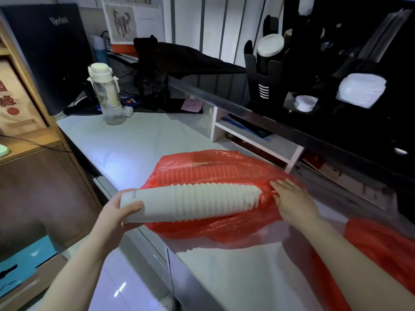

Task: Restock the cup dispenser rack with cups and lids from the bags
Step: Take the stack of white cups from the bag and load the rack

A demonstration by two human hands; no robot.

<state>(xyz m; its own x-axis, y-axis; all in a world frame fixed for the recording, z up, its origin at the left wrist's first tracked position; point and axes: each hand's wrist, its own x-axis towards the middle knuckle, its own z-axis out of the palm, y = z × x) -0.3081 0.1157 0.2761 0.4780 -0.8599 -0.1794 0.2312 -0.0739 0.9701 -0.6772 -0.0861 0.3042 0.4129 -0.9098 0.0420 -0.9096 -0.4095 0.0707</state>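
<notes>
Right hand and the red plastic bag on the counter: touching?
Touching. The head view shows the right hand lying flat on the red plastic bag, fingers straight, beside the white paper cup stack's far end.

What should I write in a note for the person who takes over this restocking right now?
Left hand grips the closed end of a white cup stack, half pulled out of the red bag on the counter. Right hand presses flat on the bag. Another stack shows through the bag behind.
Black dispenser rack, upper right, already holds some cups and lids.
Left to do: free the stack, load it into the rack, then the rest.
</notes>
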